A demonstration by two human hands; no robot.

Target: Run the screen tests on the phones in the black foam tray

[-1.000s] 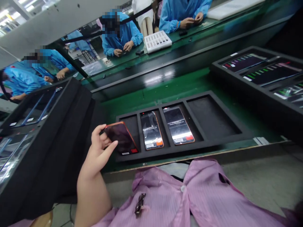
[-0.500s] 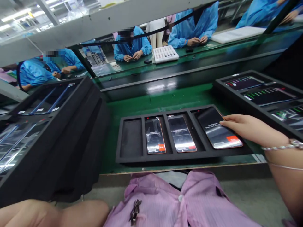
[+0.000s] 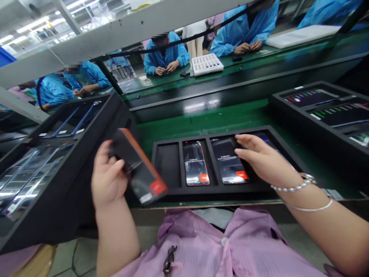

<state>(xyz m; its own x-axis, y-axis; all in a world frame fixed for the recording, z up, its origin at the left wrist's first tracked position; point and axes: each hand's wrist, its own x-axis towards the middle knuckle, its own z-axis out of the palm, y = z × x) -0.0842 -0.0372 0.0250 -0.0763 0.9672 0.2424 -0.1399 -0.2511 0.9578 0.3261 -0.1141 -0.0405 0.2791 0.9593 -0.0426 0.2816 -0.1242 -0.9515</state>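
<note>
Left hand point(image 3: 111, 173) is clamped on an orange-edged phone point(image 3: 141, 169), held tilted at the left end of the black slotted tray point(image 3: 170, 163); its long axis is slanted, the red-labelled end pointed toward the person's right and nearer. Right hand point(image 3: 262, 157) is held with fingers parted beside a glossy, rectangular second phone point(image 3: 229, 163); contact cannot be told. A smooth green bench point(image 3: 213, 117) is seen beneath.

held phone point(image 3: 144, 169) blurred, phone behind point(image 3: 268, 140) right hand point(image 3: 263, 158) mostly hidden
</note>
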